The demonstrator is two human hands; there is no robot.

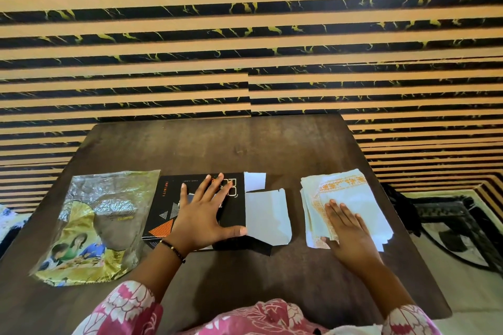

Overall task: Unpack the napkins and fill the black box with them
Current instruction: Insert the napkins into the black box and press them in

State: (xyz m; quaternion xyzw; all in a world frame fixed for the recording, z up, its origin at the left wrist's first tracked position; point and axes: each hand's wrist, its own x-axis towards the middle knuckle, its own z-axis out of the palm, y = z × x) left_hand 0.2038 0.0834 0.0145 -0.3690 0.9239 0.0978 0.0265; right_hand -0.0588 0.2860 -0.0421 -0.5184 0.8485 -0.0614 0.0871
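Observation:
The black box [163, 207] with orange and grey triangles lies flat at the table's middle. Its white flaps [268, 215] stand open on its right side. My left hand [202, 215] rests flat on top of the box, fingers spread, thumb at the flap edge. A stack of white napkins [351, 193] with an orange patterned border lies to the right of the box. My right hand [348, 228] lies flat on the stack's near part, fingers together. The clear and gold napkin wrapper [100, 223] lies flattened on the left.
Everything sits on a dark wooden table [223, 149] pushed against a striped tan and black wall. The table's right edge runs close to the napkins. A dark patterned rug [449, 215] shows on the floor at right.

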